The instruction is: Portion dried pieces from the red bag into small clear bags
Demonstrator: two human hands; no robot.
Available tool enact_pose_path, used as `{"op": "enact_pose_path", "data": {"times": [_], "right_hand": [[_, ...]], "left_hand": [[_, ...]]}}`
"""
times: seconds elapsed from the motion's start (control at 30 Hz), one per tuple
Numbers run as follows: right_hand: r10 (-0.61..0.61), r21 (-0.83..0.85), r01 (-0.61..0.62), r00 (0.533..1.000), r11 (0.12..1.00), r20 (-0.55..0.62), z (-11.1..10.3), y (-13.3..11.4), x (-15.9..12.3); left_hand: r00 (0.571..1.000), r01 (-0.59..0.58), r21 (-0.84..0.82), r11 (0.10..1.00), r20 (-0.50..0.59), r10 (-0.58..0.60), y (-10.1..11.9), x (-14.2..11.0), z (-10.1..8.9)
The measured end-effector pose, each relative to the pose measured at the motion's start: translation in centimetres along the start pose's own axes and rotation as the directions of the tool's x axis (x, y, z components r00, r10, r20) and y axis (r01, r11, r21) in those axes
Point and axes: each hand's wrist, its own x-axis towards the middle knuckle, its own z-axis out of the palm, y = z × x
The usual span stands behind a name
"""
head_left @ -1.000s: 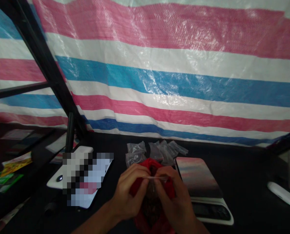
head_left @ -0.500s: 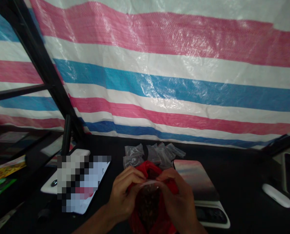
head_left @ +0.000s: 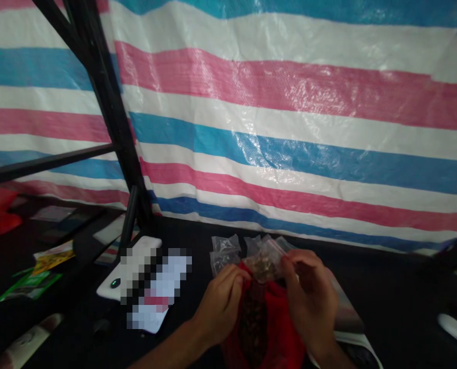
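Note:
A red plastic bag [head_left: 286,328] stands open at the bottom middle, with many small dark brown pieces inside. My left hand [head_left: 221,302] pinches the left edge of its mouth. In my right hand [head_left: 313,297] is a small clear zip bag [head_left: 265,265], gripped at its upper corner between thumb and fingers. Some brownish pieces lie in the bottom of the zip bag, which hangs tilted above the far rim of the red bag. Behind it, several more clear zip bags [head_left: 225,244] lie on the black table.
A flat kitchen scale [head_left: 347,307] is partly behind my right hand. At left lie a white device [head_left: 146,251], a blurred-out phone-like thing [head_left: 174,271], and yellow [head_left: 54,256] and green [head_left: 30,284] packets. A striped sheet [head_left: 274,118] hangs behind the table, beside a black frame [head_left: 109,102].
Both hands held the zip bag's top over the red bag. My left hand has let go of it and taken the red bag's edge; my right hand has lifted the zip bag away. The view has shifted.

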Motion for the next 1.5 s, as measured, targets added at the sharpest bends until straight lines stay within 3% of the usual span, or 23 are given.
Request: {"op": "enact_pose_path", "data": {"times": [0.13, 0.17, 0.3, 0.4, 0.5, 0.6, 0.77, 0.87, 0.97, 1.03, 1.13, 1.33, 1.4, 1.5], "right_hand": [[0.066, 0.052, -0.082, 0.965, 0.995, 0.256, 4.8, 0.1, 3.5], [0.081, 0.038, -0.1, 0.934, 0.994, 0.349, 6.5, 0.2, 4.2], [0.093, -0.024, -0.094, 0.853, 0.995, 0.514, 13.0, 1.9, 5.7], [0.121, -0.121, -0.056, 0.766, 0.991, 0.632, 15.8, 3.5, 5.9], [0.14, -0.218, 0.033, 0.67, 0.975, 0.729, 16.0, 4.9, 5.8], [0.169, -0.303, 0.129, 0.6, 0.944, 0.782, 14.5, 5.9, 5.6], [0.205, -0.363, 0.202, 0.543, 0.909, 0.815, 12.0, 6.6, 6.0], [0.197, -0.358, 0.191, 0.56, 0.914, 0.805, 10.9, 6.1, 7.2], [0.169, -0.339, 0.14, 0.657, 0.93, 0.735, 9.6, 4.6, 8.1], [0.153, -0.308, 0.086, 0.721, 0.948, 0.675, 8.5, 3.1, 7.9], [0.134, -0.224, 0.02, 0.748, 0.974, 0.65, 6.9, 0.8, 6.0], [0.157, -0.002, -0.201, 0.758, 0.98, 0.633, 4.6, -1.0, 1.4], [0.154, -0.028, -0.169, 0.798, 0.985, 0.582, 3.4, -0.7, 0.9], [0.153, -0.202, -0.055, 0.848, 0.978, 0.507, 1.2, -0.1, 0.5]], "left_hand": [[0.991, -0.133, 0.064, 0.989, 0.039, 0.13, -0.4, 0.0, 0.2], [0.985, -0.169, 0.087, 0.982, 0.056, 0.165, -0.5, -0.1, 0.3], [0.963, -0.265, 0.155, 0.952, 0.097, 0.252, -0.5, -0.4, 0.3], [0.954, -0.298, 0.177, 0.938, 0.08, 0.288, -0.4, -0.5, 0.2], [0.949, -0.315, 0.192, 0.93, 0.064, 0.308, -0.3, -0.3, 0.0], [0.946, -0.324, 0.2, 0.925, 0.041, 0.323, -0.3, -0.3, -0.1], [0.94, -0.332, 0.173, 0.927, -0.015, 0.34, -0.3, -0.3, 0.0], [0.961, -0.258, 0.104, 0.961, -0.077, 0.266, -0.2, -0.2, -0.2], [0.975, -0.092, -0.007, 0.996, -0.205, 0.089, -0.2, 0.0, -0.3], [0.945, 0.003, -0.113, 0.994, -0.325, -0.04, -0.4, 0.1, -0.1], [0.884, 0.042, -0.29, 0.956, -0.436, -0.17, -1.0, 0.1, 0.3], [0.939, 0.069, -0.457, 0.887, -0.27, -0.212, -1.2, 0.0, 0.9], [0.931, 0.077, -0.449, 0.89, -0.288, -0.226, -0.8, 0.1, 0.6], [0.91, 0.067, -0.37, 0.926, -0.358, -0.209, -0.3, 0.4, -0.1]]}}
